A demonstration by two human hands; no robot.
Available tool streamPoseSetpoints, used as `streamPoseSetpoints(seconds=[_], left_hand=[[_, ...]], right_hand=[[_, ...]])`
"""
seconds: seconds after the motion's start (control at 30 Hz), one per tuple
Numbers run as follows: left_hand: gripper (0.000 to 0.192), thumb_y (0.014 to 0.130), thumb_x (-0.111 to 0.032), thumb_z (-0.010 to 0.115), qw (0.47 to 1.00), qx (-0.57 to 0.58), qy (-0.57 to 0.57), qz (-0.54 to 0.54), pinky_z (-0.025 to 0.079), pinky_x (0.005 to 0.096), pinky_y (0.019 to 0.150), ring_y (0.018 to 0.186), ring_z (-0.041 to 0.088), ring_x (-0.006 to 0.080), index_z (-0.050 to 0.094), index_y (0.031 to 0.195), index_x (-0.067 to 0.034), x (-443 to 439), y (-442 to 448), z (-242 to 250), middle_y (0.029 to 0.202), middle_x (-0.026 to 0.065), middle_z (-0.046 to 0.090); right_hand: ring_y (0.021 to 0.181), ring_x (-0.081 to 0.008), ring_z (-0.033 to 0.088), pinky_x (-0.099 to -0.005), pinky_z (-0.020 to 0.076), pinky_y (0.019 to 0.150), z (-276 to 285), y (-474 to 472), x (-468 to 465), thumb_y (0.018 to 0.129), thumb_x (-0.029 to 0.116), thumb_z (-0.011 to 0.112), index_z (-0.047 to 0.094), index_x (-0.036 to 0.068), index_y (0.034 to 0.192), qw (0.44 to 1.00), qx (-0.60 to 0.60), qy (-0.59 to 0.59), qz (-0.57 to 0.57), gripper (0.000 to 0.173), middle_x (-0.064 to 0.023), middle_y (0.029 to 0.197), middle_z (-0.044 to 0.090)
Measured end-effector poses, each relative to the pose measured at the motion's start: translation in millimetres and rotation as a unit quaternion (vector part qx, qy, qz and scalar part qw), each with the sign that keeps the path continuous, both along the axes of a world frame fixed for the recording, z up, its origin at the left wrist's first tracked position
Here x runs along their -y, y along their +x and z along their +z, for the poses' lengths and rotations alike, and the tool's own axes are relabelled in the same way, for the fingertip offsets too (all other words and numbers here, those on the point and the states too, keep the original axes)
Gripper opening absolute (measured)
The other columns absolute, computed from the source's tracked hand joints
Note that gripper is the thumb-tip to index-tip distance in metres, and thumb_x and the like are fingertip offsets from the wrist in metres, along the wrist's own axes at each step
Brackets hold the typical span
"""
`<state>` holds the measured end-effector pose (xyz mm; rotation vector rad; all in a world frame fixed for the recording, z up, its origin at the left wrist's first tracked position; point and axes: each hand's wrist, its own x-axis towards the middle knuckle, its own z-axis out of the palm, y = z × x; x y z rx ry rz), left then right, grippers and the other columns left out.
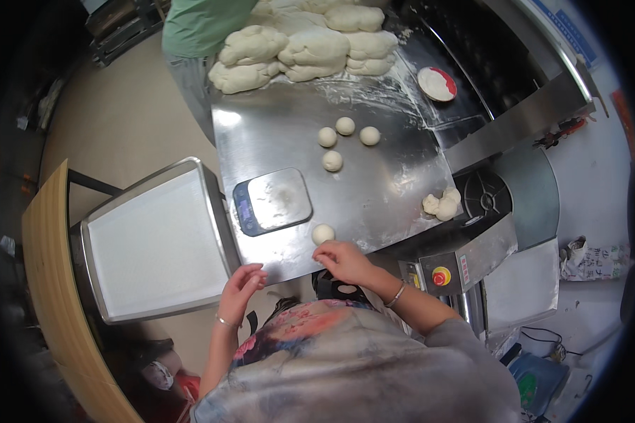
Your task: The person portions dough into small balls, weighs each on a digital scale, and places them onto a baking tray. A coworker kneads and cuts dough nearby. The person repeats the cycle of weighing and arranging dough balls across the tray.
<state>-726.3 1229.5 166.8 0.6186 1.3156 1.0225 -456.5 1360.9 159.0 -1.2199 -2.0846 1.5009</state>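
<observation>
My right hand (344, 261) is at the front edge of a stainless steel table (280, 259), its curled fingers just below a round dough ball (323, 234); whether they touch it I cannot tell. To the left, my left hand (243, 285) hangs by the table's front left corner, fingers bent and apart from the thumb, holding nothing that shows. A digital kitchen scale (279, 198) with flour marks on its plate lies beyond my hands. Several dough balls (332, 161) sit mid-table. Small dough lumps (445, 205) lie together at the right edge.
Large dough pieces (315, 50) are piled at the far end, beside a person in a green top (203, 26). A bowl of flour (437, 84) stands at the far right. Left of the table is a lined metal tray (156, 248); a machine with a red button (441, 276) is at right.
</observation>
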Motion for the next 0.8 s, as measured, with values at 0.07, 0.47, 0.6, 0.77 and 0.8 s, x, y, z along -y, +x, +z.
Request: streamPoseSetpoints(seconds=[0.07,0.47,0.6,0.77,0.8], left_hand=[[0.036,0.097,-0.016,0.065,0.998,-0.042,0.006,-0.042,0.051,0.0302,0.089,0.102,0.061,0.0141,0.057,0.13,-0.004,-43.7,21.9,0.4,0.114,0.0075,0.066],[0.105,0.07,-0.018,0.088,0.83,-0.521,0.083,-0.182,0.046,0.0438,0.105,0.131,0.045,0.0403,0.025,0.152,-0.005,-272.8,134.8,-73.4,0.149,0.0236,0.035],[0.123,0.063,-0.019,0.093,0.832,-0.522,0.017,-0.187,0.05,0.044,0.104,0.135,0.043,0.0438,0.014,0.157,-0.012,-344.0,155.9,-101.3,0.158,0.0282,0.018],[0.128,0.059,-0.022,0.095,0.832,-0.51,0.116,-0.189,0.052,0.0454,0.104,0.129,0.05,0.0461,0.013,0.158,-0.018,-402.2,172.1,-111.3,0.157,0.0301,0.011],[0.129,0.058,-0.022,0.095,0.827,-0.511,0.143,-0.185,0.052,0.0453,0.104,0.129,0.049,0.0463,0.013,0.158,-0.019,-407.8,173.9,-111.7,0.157,0.0305,0.01]], right_hand=[[0.073,-0.0221,0.067,-0.0333,0.0527,0.068,-21.1,28.4,-23.7,0.093,0.011,0.062,0.071,0.005,0.098,0.997,-0.009,0.008,-0.078,0.012,-0.0111,0.088,0.072],[0.099,-0.0159,0.063,-0.0284,0.0513,0.084,-103.4,124.4,-208.7,0.096,0.003,0.056,0.064,0.001,0.114,0.935,-0.029,0.094,-0.339,0.019,-0.0097,0.113,0.063],[0.115,-0.0205,0.056,-0.031,0.0487,0.093,-122.0,149.6,-216.9,0.097,0.004,0.056,0.054,0.002,0.13,0.909,0.01,0.133,-0.394,0.033,-0.012,0.127,0.056],[0.136,-0.0318,0.042,-0.0384,0.0387,0.111,-155.7,196.3,-254.3,0.097,0.006,0.055,0.035,-0.004,0.146,0.817,-0.053,0.12,-0.562,0.054,-0.02,0.147,0.039],[0.138,-0.0319,0.04,-0.0387,0.0368,0.113,-161.2,205.5,-268.1,0.097,0.007,0.056,0.034,-0.005,0.147,0.808,-0.087,0.095,-0.575,0.056,-0.0201,0.149,0.038]])
